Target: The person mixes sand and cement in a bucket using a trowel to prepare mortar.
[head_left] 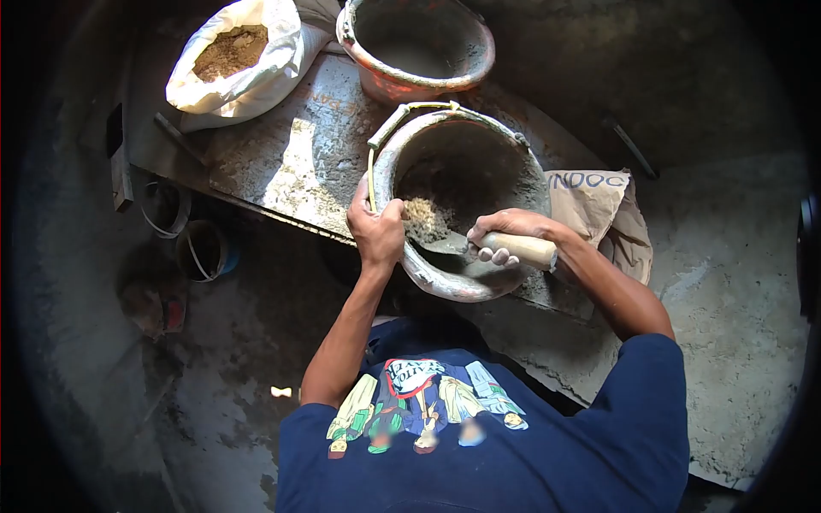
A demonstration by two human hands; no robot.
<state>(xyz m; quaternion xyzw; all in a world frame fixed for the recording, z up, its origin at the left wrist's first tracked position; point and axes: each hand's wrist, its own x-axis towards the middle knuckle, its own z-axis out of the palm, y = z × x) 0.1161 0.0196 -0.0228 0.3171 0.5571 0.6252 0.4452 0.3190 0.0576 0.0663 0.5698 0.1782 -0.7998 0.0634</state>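
A cement-smeared bucket (pixel 410 267) stands in front of me, its wire handle with a plastic grip folded over the far left rim. My left hand (pixel 378 229) is closed on the bucket's left rim, with the thumb over the inner edge. In my right hand (pixel 511 235) is a trowel (pixel 534 251), held by its pale, rounded handle above the near right part of the opening. The trowel's blade (pixel 446 245) reaches left into the bucket and touches a heap of sandy, crumbly mix (pixel 425 220). Deeper down, the bucket is in shadow.
A second bucket (pixel 475 77) stands just beyond mine. An open white sack (pixel 278 81) of brown sand sits at far left on a worn board (pixel 248 175). A brown paper sack (pixel 629 227) lies right. Small pails (pixel 224 256) are on the lower left floor.
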